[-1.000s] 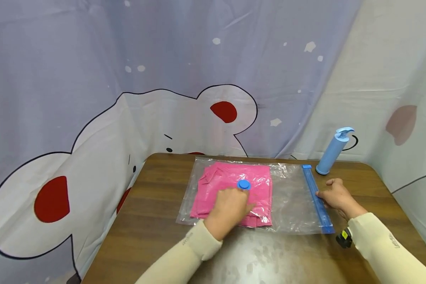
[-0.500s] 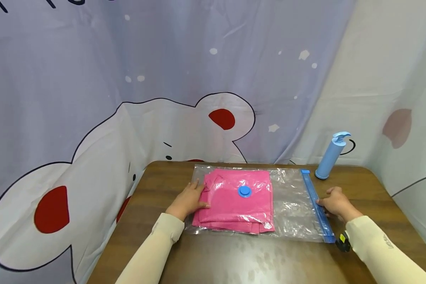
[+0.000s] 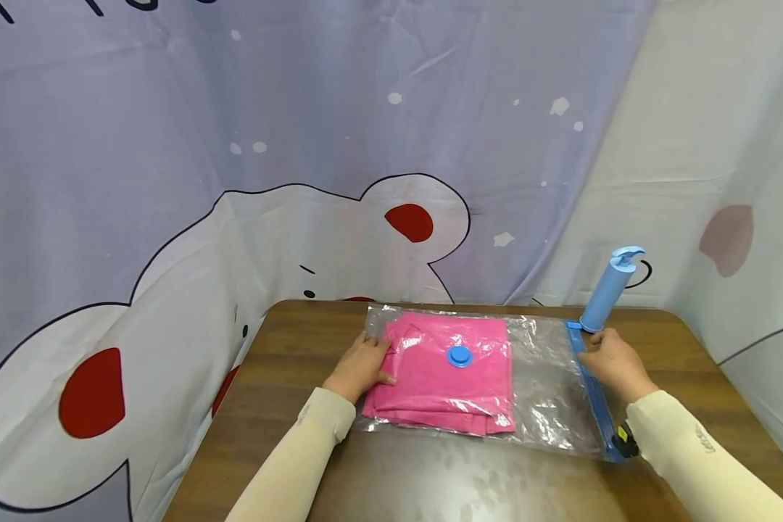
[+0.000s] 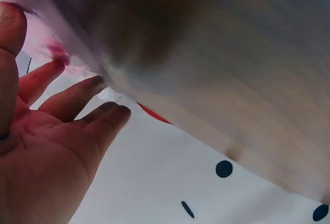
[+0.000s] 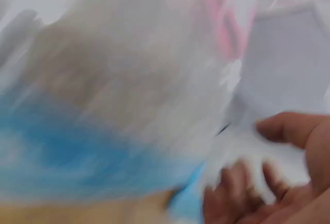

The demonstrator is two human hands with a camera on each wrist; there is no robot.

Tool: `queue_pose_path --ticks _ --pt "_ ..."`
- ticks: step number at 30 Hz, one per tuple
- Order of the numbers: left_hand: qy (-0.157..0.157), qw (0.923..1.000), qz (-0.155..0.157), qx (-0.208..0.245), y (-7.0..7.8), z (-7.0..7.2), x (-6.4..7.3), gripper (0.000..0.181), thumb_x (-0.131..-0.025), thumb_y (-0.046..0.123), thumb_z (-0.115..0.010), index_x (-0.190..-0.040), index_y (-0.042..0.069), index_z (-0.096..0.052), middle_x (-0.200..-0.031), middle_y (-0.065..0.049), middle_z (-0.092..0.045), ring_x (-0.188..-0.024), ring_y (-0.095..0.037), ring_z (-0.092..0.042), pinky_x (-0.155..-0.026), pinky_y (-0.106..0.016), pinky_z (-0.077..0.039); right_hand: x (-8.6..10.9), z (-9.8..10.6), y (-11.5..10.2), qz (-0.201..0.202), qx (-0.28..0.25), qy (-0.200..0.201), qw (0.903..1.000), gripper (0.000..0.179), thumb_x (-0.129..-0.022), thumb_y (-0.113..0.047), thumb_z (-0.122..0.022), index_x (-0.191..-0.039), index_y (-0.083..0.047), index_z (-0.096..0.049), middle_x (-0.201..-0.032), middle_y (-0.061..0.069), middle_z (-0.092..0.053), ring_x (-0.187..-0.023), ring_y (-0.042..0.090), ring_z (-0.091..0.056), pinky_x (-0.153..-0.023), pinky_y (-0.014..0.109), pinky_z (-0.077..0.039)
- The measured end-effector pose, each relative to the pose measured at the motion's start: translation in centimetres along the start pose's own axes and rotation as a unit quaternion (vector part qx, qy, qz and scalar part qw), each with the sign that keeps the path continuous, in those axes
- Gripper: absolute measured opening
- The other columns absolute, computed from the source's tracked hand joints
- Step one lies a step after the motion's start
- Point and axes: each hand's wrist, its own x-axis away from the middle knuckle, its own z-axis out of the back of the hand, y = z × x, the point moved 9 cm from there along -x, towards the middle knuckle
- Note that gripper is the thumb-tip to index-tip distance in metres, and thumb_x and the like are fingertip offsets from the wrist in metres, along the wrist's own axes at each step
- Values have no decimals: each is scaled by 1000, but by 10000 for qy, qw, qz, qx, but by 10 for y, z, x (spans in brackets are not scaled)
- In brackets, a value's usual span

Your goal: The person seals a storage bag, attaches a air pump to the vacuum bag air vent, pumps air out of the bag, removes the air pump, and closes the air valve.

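A clear vacuum storage bag (image 3: 541,384) lies flat on the table with a folded pink cloth (image 3: 431,391) inside. Its round blue valve (image 3: 460,356) sits above the cloth. Along the bag's right edge runs a blue zip strip (image 3: 599,409), with a blue slider piece (image 3: 573,325) at its far end. My left hand (image 3: 359,366) rests with spread fingers on the bag's left edge, beside the cloth. Over the strip's far half is my right hand (image 3: 616,362); in the blurred right wrist view its thumb and fingers (image 5: 232,190) stand apart, holding nothing visible.
A light-blue hand pump (image 3: 607,297) stands at the back right of the wooden table (image 3: 287,341), close to the strip's far end. A printed curtain (image 3: 313,130) hangs behind the table. A small black device (image 3: 625,440) is at my right wrist.
My left hand went from the valve to the bag's left edge. The bag has since shifted slightly right along with it. My right hand moved a little toward the strip's far end.
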Motion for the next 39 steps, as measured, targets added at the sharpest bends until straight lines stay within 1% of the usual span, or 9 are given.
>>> queue_pose_path --ticks 3,6,10,15,19,23,30,33,39 --pt "-31 9995 -16 -323 3 -5 -2 100 -83 60 -94 -163 12 -61 -161 -28 -65 -164 -56 -43 -134 -62 -45 1 -15 -64 933 89 205 9954 37 -107 -21 -71 -128 9 -67 -122 33 -77 -107 46 -76 -89 54 -64" --pt "27 9982 -126 -588 7 -9 -4 97 -80 59 -96 -158 11 -66 -153 -24 -72 -160 -52 -48 -133 -60 -47 -9 -55 -111 1485 84 -155 9888 30 -106 -25 -75 -119 1 -76 -113 23 -82 -101 35 -79 -85 48 -65" --pt "73 9963 -295 -798 11 -16 -11 95 -80 62 -94 -155 10 -68 -145 -19 -78 -150 -47 -58 -127 -57 -53 -50 -125 -113 1798 269 -548 9818 50 -101 -44 -80 -121 2 -76 -108 20 -84 -96 31 -79 -82 46 -65" --pt "-304 9970 -134 -699 6 -28 -17 98 -84 62 -93 -162 11 -62 -154 -17 -74 -152 -42 -63 -128 -53 -53 -89 -182 -95 1406 639 -428 9871 51 -92 -49 -86 -114 -4 -79 -96 9 -83 -82 24 -69 -74 40 -59" --pt "-512 9970 -128 -568 3 -34 -22 99 -87 59 -94 -164 9 -59 -158 -20 -71 -155 -42 -62 -129 -54 -52 -102 -191 -96 1464 998 42 9842 30 -88 -40 -87 -86 -14 -74 -75 -1 -71 -69 21 -60 -64 37 -51" --pt "-601 9975 -150 -345 6 -28 -22 100 -88 57 -95 -165 6 -57 -156 -22 -71 -152 -44 -64 -128 -55 -53 -106 -194 -103 1788 1399 335 9733 33 -87 -34 -87 -73 -15 -63 -67 1 -62 -64 22 -57 -63 42 -52" --pt "-887 9952 328 250 40 28 4 103 -86 44 -100 -168 4 -52 -158 -27 -68 -148 -46 -66 -125 -60 -55 -99 -196 -117 2083 1778 397 9610 33 -93 -31 -87 -76 -14 -65 -75 5 -66 -72 24 -64 -75 52 -63" --pt "-913 9950 312 261 47 40 10 101 -86 45 -100 -168 8 -54 -158 -24 -68 -149 -44 -66 -125 -59 -55 -97 -196 -117 2149 1812 417 9588 32 -94 -34 -88 -79 -15 -68 -79 4 -67 -74 24 -66 -74 53 -64" --pt "-984 9940 472 64 34 24 -2 99 -84 46 -102 -167 15 -57 -159 -20 -69 -149 -45 -64 -125 -63 -53 -99 -194 -113 2362 1764 645 9534 28 -91 -38 -92 -84 -18 -75 -84 1 -71 -77 22 -70 -76 51 -64"
